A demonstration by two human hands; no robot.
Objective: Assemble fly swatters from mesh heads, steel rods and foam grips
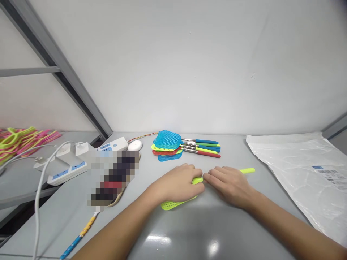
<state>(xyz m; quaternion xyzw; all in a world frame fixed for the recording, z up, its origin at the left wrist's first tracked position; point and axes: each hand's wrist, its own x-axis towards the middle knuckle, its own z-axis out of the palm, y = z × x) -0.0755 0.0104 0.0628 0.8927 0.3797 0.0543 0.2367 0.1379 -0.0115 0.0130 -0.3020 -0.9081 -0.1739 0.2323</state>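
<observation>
Yellow-green fly swatter [173, 205], one, on grey surface [189, 231], nearer than stacked fly swatters [168, 140]. Left hand [181, 183]: grip holding neck [197, 180]. Right hand [230, 184]: grip closed over handle side. Step, apparently: two-handed adjusting; next move calls for steady, aligned hold.

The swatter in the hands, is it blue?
No, the swatter shows a yellow-green head partly covered by the left hand and a yellow-green handle sticking out past the right hand.
</observation>
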